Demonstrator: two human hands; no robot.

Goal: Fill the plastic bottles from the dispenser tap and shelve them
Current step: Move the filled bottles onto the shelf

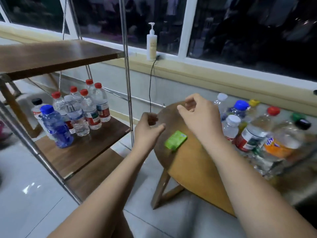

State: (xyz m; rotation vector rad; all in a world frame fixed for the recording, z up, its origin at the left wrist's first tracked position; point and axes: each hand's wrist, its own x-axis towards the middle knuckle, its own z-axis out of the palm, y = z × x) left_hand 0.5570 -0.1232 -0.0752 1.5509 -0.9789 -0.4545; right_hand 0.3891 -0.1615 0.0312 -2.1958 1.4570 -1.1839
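Head view: the waiting bottles stand packed just past the stool's right edge, capped bottles already on the shelf. My left hand and right hand hover empty, fingers loosely curled. Grabbing into that crowd could topple neighbours.

The head view looks forward and down, close above a stool, right edge perhaps blurred.

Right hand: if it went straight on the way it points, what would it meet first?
Probably the black cord hanging below the window sill. The right hand points up and left over the stool, with nothing nearer in that line, though depth is unclear.
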